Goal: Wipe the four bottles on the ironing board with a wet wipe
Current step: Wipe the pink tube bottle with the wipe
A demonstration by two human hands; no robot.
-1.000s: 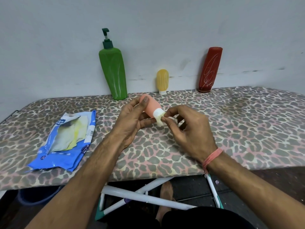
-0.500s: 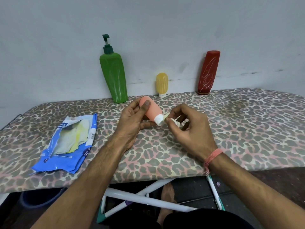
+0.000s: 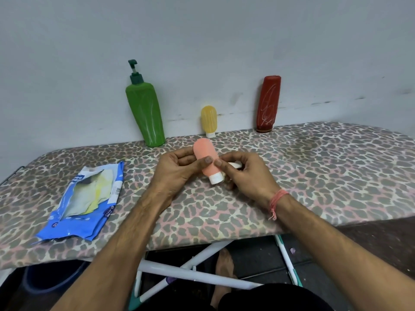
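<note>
Centre frame, left hand (image 3: 177, 169) grips the pink bottle (image 3: 207, 161), now tilted cap-down toward the viewer; right hand (image 3: 243, 173) has slid its pinched wipe (image 3: 235, 164) from cap to body, over the ironing board (image 3: 314, 167). Wiping continues.

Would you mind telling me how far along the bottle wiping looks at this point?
Done: nothing I can confirm; no bottle shows it has been wiped. In hand: the left hand holds the orange bottle while the right hand works a wet wipe against it. Apparently left: the green pump bottle, yellow bottle and red bottle, standing untouched by the wall.
</note>
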